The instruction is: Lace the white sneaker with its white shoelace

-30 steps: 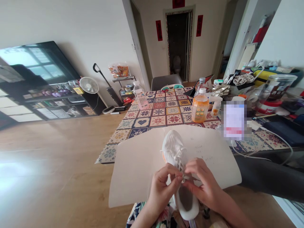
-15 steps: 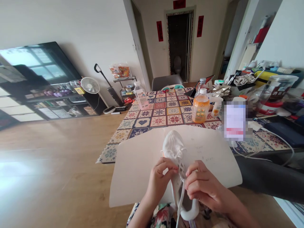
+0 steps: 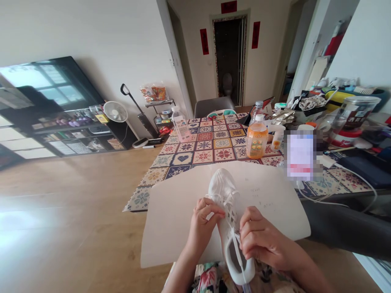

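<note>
A white lace-up sneaker (image 3: 222, 182) points away from me over a white sheet, its heel close to my lap. White shoelace (image 3: 229, 206) criss-crosses its front, and a loose length runs down over the shoe's opening. My left hand (image 3: 205, 221) is closed in a pinch, thumb and forefinger against the left side by the eyelets; what lies between the fingertips is hidden. On the right side, near the collar, my right hand (image 3: 261, 238) has its fingers curled and closed at the sneaker's edge, the tips partly hidden.
The large white sheet (image 3: 174, 219) overhangs the near edge of the patterned tablecloth (image 3: 204, 144). Beyond stand a pink bottle (image 3: 182, 128) and an orange bottle (image 3: 257, 140). A blurred phone (image 3: 301, 156) with a cable stands at right, beside crowded clutter.
My left hand has shifted slightly left and up, uncovering more of the criss-crossed laces. The loose lace now lies across the shoe's opening, farther right than before. My right hand has barely moved.
</note>
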Demonstrator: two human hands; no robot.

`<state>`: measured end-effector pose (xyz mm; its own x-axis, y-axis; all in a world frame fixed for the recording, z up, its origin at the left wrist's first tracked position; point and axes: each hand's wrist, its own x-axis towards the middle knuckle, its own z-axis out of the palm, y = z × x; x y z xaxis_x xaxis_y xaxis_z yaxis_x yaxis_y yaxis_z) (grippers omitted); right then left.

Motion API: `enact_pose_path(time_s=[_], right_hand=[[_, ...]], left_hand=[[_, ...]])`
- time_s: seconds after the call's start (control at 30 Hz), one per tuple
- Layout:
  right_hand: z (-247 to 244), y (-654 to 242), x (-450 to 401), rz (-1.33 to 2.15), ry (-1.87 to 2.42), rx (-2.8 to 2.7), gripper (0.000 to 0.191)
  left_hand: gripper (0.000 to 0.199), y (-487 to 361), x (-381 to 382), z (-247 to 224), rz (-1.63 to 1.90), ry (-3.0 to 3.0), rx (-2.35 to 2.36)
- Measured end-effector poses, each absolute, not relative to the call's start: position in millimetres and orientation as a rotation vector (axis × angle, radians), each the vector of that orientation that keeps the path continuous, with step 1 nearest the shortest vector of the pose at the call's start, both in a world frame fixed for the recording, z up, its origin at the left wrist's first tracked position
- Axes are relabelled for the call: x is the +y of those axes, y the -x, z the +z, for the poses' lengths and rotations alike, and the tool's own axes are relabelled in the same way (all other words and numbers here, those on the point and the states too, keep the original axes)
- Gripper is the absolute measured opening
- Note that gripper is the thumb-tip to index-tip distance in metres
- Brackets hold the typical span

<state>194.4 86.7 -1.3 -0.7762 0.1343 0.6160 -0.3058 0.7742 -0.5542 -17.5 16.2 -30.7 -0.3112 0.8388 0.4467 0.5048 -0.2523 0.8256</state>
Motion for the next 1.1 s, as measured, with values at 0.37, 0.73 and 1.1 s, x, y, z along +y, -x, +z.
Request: enact_pose_path(time_s=[0.37,0.73,1.1], right_hand=[[-7.6,-196.8,82.5,0.481,0.2,-2.385,0.011],[16.6,-207.6,62.2,0.767,0.078,-2.353,0.015],[7.9,-195.6,63.9,0.386,0.254,-2.386,0.016]], left_hand=[[0.014,19.2,-7.5,-13.3,1.326,-1.91,1.365],[0.021,13.3,-11.5,-6.3,1.162,-1.923,1.397],[0.023,12.5,-10.9,-7.3,1.175,-1.898,1.408]])
